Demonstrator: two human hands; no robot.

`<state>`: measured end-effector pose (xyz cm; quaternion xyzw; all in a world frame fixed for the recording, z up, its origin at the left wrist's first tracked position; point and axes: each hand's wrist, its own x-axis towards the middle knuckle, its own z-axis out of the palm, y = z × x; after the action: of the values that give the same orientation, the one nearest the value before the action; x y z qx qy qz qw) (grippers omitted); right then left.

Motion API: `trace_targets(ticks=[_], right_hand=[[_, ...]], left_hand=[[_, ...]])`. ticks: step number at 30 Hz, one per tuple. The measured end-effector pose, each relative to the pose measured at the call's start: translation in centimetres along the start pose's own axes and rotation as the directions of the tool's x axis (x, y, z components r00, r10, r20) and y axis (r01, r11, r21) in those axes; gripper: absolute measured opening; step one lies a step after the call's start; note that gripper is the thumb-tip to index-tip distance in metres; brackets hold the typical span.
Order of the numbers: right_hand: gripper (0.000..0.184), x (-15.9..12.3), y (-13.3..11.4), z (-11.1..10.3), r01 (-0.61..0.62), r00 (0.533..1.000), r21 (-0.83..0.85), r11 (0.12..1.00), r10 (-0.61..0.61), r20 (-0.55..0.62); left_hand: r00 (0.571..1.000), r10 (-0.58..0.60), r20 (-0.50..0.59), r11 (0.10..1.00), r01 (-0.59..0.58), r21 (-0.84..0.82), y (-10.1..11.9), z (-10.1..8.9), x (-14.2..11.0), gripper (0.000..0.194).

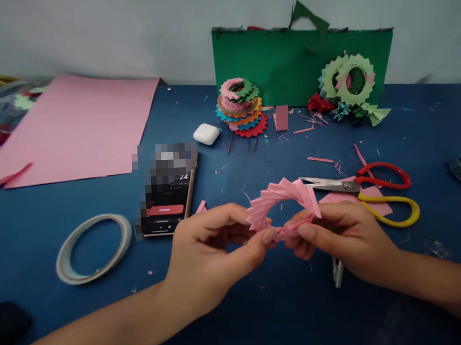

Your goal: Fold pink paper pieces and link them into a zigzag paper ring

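Note:
A pink folded-paper ring (283,190) with a toothed outer edge is held up over the blue table, slightly right of the middle. My left hand (219,245) pinches its lower left side between thumb and fingers. On the lower right side, my right hand (338,234) grips it the same way, the thumb pressed on the near rim. Behind the right hand lie scissors (351,187) with one red and one yellow handle, partly on pink paper pieces (376,198). My hands cover parts of the ring's lower edge.
A roll of tape (63,258) and a phone (168,196) lie left, near a pink sheet (84,123). A white earbud case (206,134) sits behind. Stacked paper rings (242,110) and pale green rings (355,81) stand before a green board (282,67). Paper scraps litter the table.

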<state>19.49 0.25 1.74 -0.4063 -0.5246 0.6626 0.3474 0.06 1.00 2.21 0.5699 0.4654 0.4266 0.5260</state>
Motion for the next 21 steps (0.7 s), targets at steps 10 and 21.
trace_targets(ticks=[10,21], right_hand=[[0.011,0.29,0.1,-0.31,0.008,0.995,-0.044,0.999,-0.012,-0.098],[0.014,0.51,0.28,-0.16,-0.047,0.992,0.001,0.999,0.046,-0.115]], left_hand=[[0.998,-0.068,0.002,0.995,0.068,-0.073,-0.02,-0.12,0.44,0.015],[1.0,-0.02,0.005,1.0,0.02,-0.004,-0.53,0.09,0.13,0.013]])
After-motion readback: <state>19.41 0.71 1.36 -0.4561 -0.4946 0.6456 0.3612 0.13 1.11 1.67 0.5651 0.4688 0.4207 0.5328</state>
